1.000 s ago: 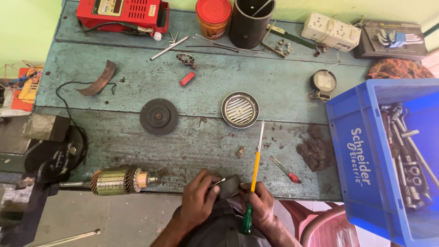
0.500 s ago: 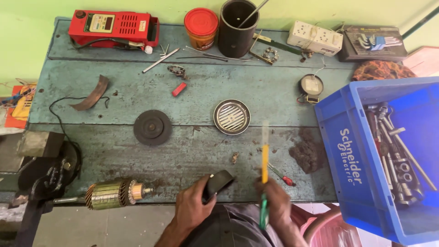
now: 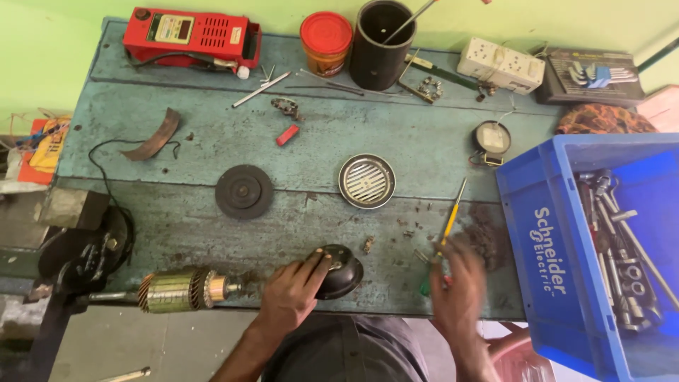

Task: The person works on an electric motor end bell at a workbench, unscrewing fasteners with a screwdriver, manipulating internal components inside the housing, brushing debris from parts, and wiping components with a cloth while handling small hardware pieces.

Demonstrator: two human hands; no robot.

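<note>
Head view: left hand (image 3: 293, 290) grips a black cover (image 3: 341, 271); blurred right hand (image 3: 458, 283) pinches a yellow screwdriver (image 3: 448, 225) beside the blue crate (image 3: 559, 262).

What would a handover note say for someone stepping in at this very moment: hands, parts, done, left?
Left hand: resting on the black round cover at the near edge of the bench.
Right hand: blurred, at the yellow-handled screwdriver; grip cannot be told.
Motor armature lies left of the cover; black disc and round metal grille sit mid-bench, apart.
Done: cover down on the bench.
Left: cover, armature and disc are all separate.
</note>
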